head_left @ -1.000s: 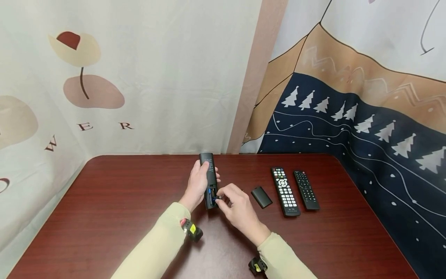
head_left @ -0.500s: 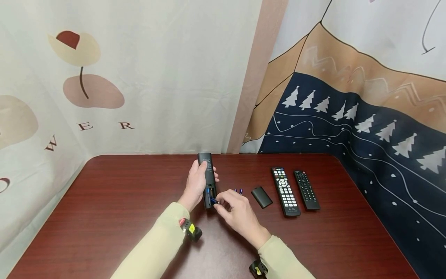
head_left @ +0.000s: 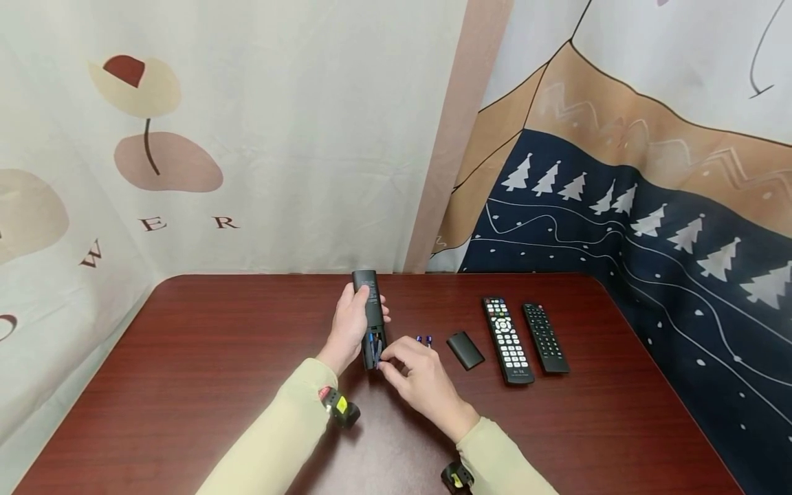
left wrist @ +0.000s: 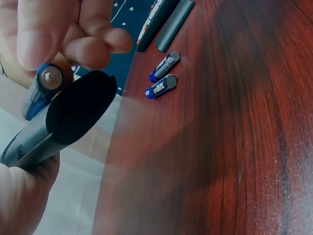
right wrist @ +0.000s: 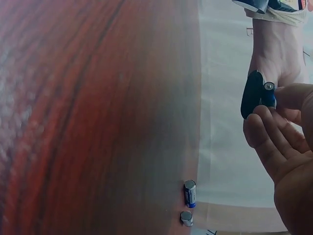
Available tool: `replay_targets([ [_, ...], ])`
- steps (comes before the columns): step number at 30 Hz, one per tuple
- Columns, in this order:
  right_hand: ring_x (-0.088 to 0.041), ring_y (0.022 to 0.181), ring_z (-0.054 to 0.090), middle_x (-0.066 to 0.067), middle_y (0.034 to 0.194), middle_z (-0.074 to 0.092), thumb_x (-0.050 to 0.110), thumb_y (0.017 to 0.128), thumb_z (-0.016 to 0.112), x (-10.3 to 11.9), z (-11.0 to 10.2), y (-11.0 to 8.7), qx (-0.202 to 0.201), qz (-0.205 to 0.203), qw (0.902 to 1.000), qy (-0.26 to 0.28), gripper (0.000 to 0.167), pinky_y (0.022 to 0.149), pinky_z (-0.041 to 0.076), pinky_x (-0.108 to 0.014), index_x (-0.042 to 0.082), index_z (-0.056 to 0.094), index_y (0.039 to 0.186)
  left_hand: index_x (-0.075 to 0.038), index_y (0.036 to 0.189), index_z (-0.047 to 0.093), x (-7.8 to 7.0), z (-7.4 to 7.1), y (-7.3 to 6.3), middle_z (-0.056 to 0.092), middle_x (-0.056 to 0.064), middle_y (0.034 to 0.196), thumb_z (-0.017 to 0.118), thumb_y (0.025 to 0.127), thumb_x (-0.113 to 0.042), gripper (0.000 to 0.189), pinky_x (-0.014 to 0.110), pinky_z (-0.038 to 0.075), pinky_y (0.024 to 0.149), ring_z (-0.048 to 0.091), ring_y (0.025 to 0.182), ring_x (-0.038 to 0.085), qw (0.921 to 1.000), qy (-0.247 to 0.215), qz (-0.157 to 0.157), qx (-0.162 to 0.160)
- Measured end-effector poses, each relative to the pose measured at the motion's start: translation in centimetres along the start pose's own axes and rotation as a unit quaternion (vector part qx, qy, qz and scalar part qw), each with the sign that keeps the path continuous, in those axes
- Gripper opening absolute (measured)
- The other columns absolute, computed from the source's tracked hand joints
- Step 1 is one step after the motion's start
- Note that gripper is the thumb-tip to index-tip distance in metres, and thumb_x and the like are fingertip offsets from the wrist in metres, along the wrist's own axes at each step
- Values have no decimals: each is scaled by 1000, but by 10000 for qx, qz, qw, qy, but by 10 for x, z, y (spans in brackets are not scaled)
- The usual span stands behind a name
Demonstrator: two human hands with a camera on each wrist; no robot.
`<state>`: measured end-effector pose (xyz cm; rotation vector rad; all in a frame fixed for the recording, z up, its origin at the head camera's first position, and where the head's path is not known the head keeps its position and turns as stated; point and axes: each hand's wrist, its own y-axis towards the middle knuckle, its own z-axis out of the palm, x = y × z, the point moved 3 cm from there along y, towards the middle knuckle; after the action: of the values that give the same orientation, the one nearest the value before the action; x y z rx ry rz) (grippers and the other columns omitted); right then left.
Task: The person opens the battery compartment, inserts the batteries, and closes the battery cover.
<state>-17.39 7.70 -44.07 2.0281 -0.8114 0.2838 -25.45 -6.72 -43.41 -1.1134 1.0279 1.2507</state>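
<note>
My left hand grips a black remote control, its back turned up, thumb lying along the casing. The battery compartment at its near end is uncovered, with a blue battery showing inside. At that end my right hand pinches a battery between thumb and fingers. In the left wrist view this battery lies tilted along the remote's edge, one terminal facing the camera. The right wrist view has the same battery right beside the remote's dark end.
Two loose blue-and-silver batteries lie on the reddish-brown table, just beyond my right hand. Right of them is a black battery cover. Farther right, two other remotes, one larger and one smaller, lie buttons up. Printed curtains stand behind.
My right hand has shifted slightly toward me, uncovering the two loose batteries. The pinched battery has swung from sticking out sideways to lying more along the compartment. My left hand keeps its hold.
</note>
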Motion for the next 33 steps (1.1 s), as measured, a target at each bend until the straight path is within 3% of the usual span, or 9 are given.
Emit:
replay_targets([
  [19,-15,79,65,-4,101,65,0,83,83,-1,-1,1,405,171,9990,-94,24,68,52,-16,3,76,105,-1,138,40,1,-2,1,58,27,116,31,114,-25,35,36,60,79,70,86,29,10000,12,-17,60],
  [24,-15,79,64,-4,101,65,-2,83,82,-2,-1,2,376,185,9990,-184,25,67,51,-16,3,76,107,0,138,40,1,-2,0,59,26,114,31,114,-24,35,36,60,78,69,84,27,10000,-28,5,75],
  [29,-13,78,63,-3,101,64,-1,85,82,-3,-1,3,333,242,9990,-192,24,67,51,-16,4,76,108,0,136,41,0,-1,-2,61,18,108,32,114,-24,34,36,60,77,70,84,28,10000,-20,18,72],
  [33,-16,78,64,-3,101,63,0,85,82,-4,-1,3,299,309,9990,-101,24,68,52,-17,4,76,108,0,137,40,-1,0,-2,60,22,110,32,113,-24,35,35,60,76,69,82,26,9999,-80,5,62],
])
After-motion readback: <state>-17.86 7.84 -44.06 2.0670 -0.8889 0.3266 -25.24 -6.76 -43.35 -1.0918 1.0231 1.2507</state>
